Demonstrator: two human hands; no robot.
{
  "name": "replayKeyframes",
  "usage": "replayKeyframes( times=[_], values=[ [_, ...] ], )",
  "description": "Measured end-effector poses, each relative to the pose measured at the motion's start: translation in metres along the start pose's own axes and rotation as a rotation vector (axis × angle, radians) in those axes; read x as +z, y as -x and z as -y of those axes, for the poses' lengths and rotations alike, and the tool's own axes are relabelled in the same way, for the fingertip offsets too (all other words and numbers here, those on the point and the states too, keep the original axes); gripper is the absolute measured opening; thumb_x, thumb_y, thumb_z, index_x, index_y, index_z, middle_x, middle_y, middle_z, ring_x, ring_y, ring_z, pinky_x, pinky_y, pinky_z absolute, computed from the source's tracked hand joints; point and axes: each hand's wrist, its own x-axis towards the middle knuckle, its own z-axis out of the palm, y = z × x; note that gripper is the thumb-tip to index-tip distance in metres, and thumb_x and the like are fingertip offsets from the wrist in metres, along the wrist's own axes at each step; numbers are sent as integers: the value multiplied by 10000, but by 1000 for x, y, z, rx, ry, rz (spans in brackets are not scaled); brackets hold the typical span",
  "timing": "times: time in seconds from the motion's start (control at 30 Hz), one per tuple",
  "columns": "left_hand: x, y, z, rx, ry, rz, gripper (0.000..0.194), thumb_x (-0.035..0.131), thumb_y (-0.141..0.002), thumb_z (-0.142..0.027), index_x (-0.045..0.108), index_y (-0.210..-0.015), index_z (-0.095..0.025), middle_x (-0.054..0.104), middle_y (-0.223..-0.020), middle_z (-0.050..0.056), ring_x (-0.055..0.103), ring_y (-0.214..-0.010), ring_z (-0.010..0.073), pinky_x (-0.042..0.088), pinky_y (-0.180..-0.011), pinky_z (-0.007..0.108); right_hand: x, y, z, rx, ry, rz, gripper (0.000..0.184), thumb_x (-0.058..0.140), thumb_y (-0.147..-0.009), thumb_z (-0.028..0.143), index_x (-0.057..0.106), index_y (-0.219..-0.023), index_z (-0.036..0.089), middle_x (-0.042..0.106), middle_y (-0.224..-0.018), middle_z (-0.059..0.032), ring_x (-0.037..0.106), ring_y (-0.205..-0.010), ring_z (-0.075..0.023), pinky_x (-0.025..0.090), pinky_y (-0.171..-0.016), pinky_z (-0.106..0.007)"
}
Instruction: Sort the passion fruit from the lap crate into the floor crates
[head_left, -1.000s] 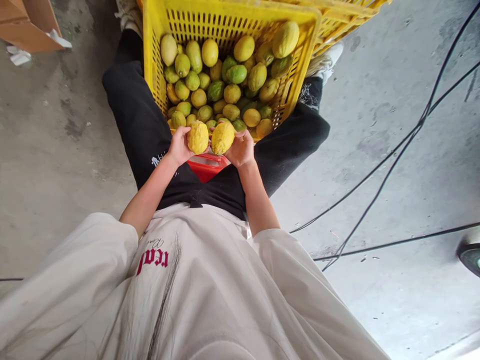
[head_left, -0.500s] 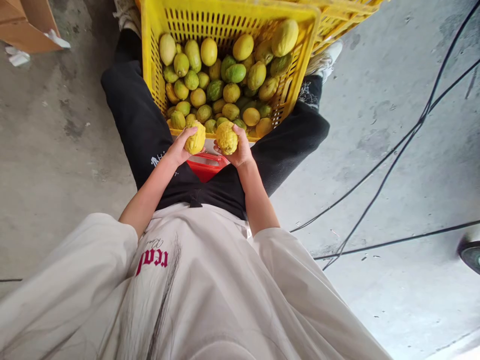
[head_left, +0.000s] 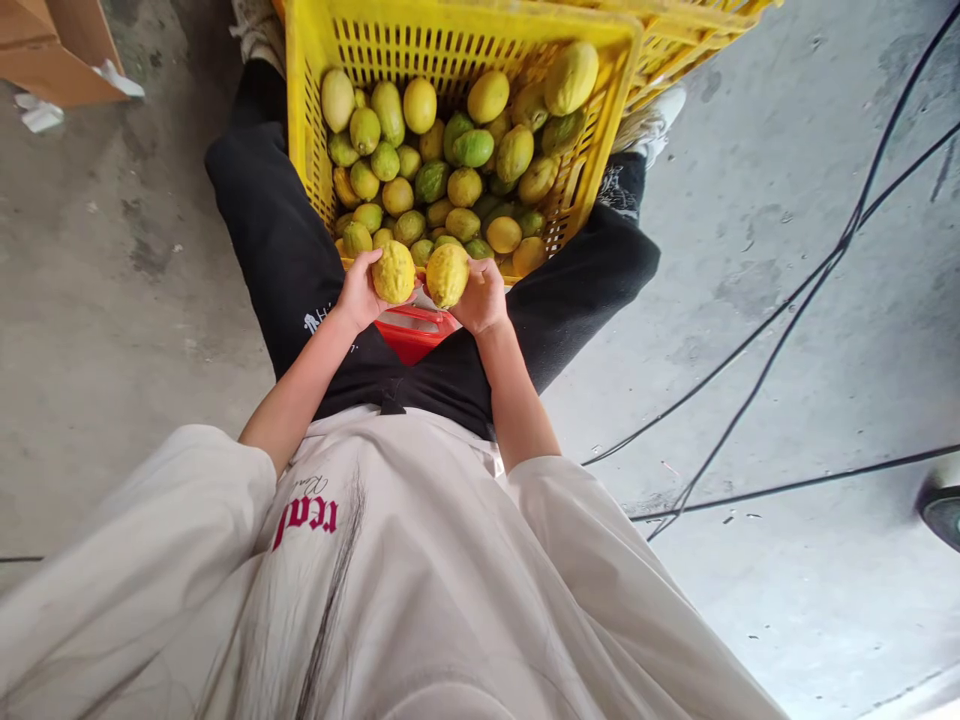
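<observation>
My left hand [head_left: 361,292] is closed around a yellow, bumpy-skinned lemon [head_left: 394,272], thumb along its near side. A second knobbly lemon [head_left: 448,276] rests in the fingers of my right hand [head_left: 482,297]. The two lemons are held side by side with a narrow gap between them, just in front of the near rim of a yellow plastic crate [head_left: 311,160]. Inside that crate lie several yellow and green lemons [head_left: 464,187] of different sizes. My fingers beneath both held fruits are mostly hidden.
The crate stands between my legs, with another yellow crate [head_left: 694,35] behind it. Something red [head_left: 412,340] is below my hands. Black cables [head_left: 780,310] cross the concrete floor on the right. A cardboard box [head_left: 64,55] is at the upper left.
Both lemons have turned in my fingers and show different sides. The right one has shifted slightly left, closer to the other, and my right thumb has moved off its front.
</observation>
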Motion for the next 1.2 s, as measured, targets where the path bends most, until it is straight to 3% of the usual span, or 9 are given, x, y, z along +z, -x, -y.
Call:
replayKeyframes(
  times=[0.1, 0.27, 0.43, 0.63, 0.77, 0.93, 1.07, 1.2],
  values=[
    [-1, -2, 3, 36, -44, -50, 362, 543, -1111, -489, 680, -1346, -251, 817, -1066, 41, 848, -1182, 314, 731, -873, 354, 4, 1, 2, 20, -10, -22, 283, 619, -926, 498, 615, -1116, 288, 802, -992, -41, 749, -1236, -324, 647, -1018, -512],
    [-4, -6, 5, 81, -77, -110, 302, 587, -1111, -456, 667, -1322, -255, 782, -1021, 25, 862, -1116, 297, 718, -853, 347, 11, 4, 2, 59, 40, -96, 253, 724, -969, 496, 660, -1102, 291, 804, -951, -20, 744, -1256, -313, 632, -1076, -500],
    [-3, -6, 6, 51, -91, -59, 288, 608, -1083, -436, 684, -1279, -240, 795, -1058, 38, 852, -1100, 295, 728, -862, 366, 3, -2, -2, 54, 40, -168, 264, 834, -931, 478, 680, -1042, 295, 794, -962, -39, 773, -1188, -338, 710, -934, -467],
    [1, -2, 5, 40, -82, -63, 354, 607, -1063, -485, 692, -1287, -225, 816, -1094, 70, 833, -1188, 360, 741, -870, 423, -7, -6, -4, 11, -46, -162, 275, 749, -990, 515, 698, -1089, 264, 801, -1019, -56, 796, -1051, -284, 714, -807, -369],
    [0, 1, 0, 33, -54, -45, 366, 571, -1069, -486, 693, -1267, -204, 819, -1107, 89, 790, -1306, 405, 735, -891, 448, -6, -4, 0, 20, -142, -112, 376, 715, -976, 597, 684, -1118, 250, 816, -1088, -82, 798, -1141, -326, 722, -879, -448],
    [-1, 0, -2, 38, -59, -56, 339, 579, -1066, -434, 683, -1295, -208, 808, -1124, 83, 764, -1359, 406, 727, -915, 437, 0, 0, 4, 48, -159, -81, 342, 590, -1003, 532, 669, -1120, 220, 818, -1111, -108, 781, -1224, -361, 697, -985, -576],
    [-1, -4, 1, 29, -53, -71, 306, 553, -1078, -393, 681, -1295, -219, 806, -1110, 64, 789, -1312, 350, 724, -916, 392, 4, 0, 4, 45, -73, -101, 269, 582, -1067, 496, 660, -1156, 254, 806, -1042, -52, 783, -1184, -294, 681, -1021, -495],
    [2, -4, 5, 49, -50, -80, 222, 665, -1045, -352, 661, -1250, -265, 797, -1084, 13, 826, -1198, 275, 727, -905, 349, 0, -1, 0, 78, 12, -133, 313, 738, -1021, 573, 656, -1148, 298, 769, -968, -14, 796, -998, -267, 697, -826, -368]
  ],
)
